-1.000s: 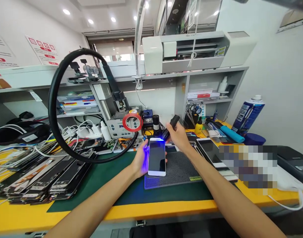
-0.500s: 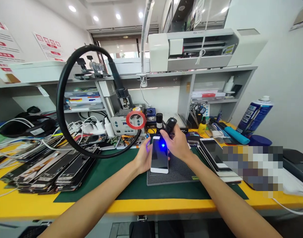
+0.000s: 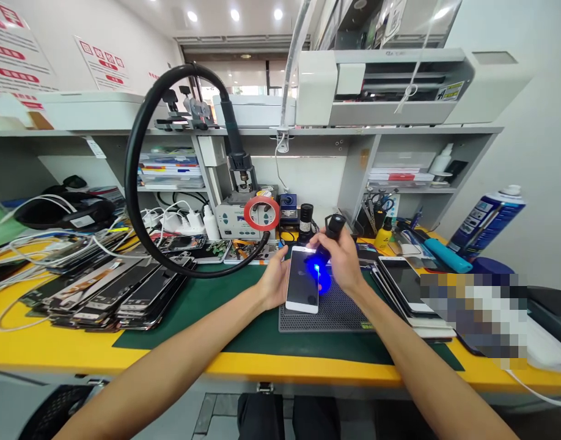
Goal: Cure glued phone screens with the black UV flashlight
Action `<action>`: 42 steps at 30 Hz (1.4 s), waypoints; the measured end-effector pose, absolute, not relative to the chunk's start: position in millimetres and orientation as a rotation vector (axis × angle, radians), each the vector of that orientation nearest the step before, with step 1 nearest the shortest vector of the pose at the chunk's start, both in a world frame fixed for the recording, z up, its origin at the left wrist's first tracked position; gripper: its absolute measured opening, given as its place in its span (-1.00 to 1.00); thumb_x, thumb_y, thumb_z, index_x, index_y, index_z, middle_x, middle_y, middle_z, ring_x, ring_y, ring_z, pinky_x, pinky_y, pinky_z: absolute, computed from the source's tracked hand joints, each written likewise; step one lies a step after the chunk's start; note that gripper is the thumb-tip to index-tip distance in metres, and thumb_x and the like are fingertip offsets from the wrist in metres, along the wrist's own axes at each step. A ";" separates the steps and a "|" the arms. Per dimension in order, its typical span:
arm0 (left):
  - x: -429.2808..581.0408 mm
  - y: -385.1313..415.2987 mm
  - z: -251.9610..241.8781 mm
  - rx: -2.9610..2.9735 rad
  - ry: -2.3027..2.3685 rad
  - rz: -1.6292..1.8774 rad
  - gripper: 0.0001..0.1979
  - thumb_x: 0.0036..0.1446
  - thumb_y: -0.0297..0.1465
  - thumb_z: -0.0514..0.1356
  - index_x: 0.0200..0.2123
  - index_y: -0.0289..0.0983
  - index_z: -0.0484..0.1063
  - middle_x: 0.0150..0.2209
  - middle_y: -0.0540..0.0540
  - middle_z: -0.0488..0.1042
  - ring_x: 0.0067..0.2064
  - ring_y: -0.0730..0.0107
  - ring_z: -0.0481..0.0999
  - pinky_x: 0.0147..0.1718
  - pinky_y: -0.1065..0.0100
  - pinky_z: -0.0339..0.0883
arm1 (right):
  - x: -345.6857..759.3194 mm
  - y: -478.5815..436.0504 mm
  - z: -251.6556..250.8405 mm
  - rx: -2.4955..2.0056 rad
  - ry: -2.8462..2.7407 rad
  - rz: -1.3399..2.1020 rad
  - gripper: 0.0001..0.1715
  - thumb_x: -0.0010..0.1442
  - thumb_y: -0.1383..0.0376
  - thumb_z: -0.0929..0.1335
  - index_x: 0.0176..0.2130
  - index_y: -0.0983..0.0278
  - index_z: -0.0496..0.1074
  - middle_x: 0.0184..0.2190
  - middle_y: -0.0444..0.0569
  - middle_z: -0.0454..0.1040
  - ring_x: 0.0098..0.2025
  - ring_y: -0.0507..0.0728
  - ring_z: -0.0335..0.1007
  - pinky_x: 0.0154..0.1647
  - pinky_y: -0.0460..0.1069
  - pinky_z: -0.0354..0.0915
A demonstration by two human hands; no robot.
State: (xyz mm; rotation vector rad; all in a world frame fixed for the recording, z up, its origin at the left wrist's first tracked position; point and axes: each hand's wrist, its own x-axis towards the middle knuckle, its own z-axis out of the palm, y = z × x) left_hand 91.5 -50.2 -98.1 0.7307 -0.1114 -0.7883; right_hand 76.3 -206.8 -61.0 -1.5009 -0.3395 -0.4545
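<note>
A white-framed smartphone (image 3: pixel 301 287) with a dark screen is tilted up over the mat, held along its left side by my left hand (image 3: pixel 275 281). My right hand (image 3: pixel 346 260) is wrapped around a black flashlight (image 3: pixel 334 229), pointed down at the phone's right side. Its blue-violet light falls on the screen's right edge and spills onto the mat beyond. Beneath the phone lies a grey perforated pad (image 3: pixel 335 318) on a dark green mat (image 3: pixel 207 315). The fingers behind the phone are hidden.
Stacked phone screens (image 3: pixel 143 293) lie at the left, more phones (image 3: pixel 402 284) at the right. A black hose (image 3: pixel 131 177) loops forward from a grey station (image 3: pixel 230 220) with a red tape roll (image 3: pixel 261 212). A blue spray can (image 3: pixel 486 220) and a yellow bottle (image 3: pixel 383 233) stand at the right.
The view has shifted, so the scene sits further right in the picture. The flashlight has tilted more, and its blue spot has moved from the screen's upper right to its right edge.
</note>
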 end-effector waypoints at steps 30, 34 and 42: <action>89.4 -53.9 -97.5 0.773 -0.109 -0.769 -0.43 0.29 0.03 -0.04 0.02 -0.30 0.43 -0.09 -0.31 0.56 -0.09 -0.11 0.59 -0.06 -0.01 0.38 | 47.0 -201.9 -30.9 -1.077 -0.527 -0.269 -0.56 0.10 0.02 0.19 -0.61 0.25 0.24 -0.73 -0.11 0.09 -0.63 0.01 0.10 -0.45 -0.04 0.17; 87.5 -54.7 -94.9 0.781 -0.110 -0.757 -0.43 0.30 0.02 -0.06 0.03 -0.28 0.42 -0.08 -0.29 0.56 -0.10 -0.08 0.60 -0.06 0.01 0.38 | 47.7 -200.2 -31.9 -1.087 -0.522 -0.273 -0.54 0.13 0.00 0.20 -0.60 0.26 0.23 -0.72 -0.11 0.10 -0.63 0.01 0.11 -0.44 -0.03 0.20; 85.7 -52.2 -92.9 0.807 -0.145 -0.770 -0.40 0.29 0.06 -0.08 -0.03 -0.32 0.42 -0.20 -0.32 0.55 -0.24 -0.03 0.61 -0.17 0.06 0.42 | 59.7 -219.6 -25.0 -1.033 -0.359 -0.422 -0.41 0.11 -0.18 0.33 -0.49 0.28 0.26 -0.63 -0.14 0.22 -0.57 -0.01 0.21 -0.39 -0.02 0.33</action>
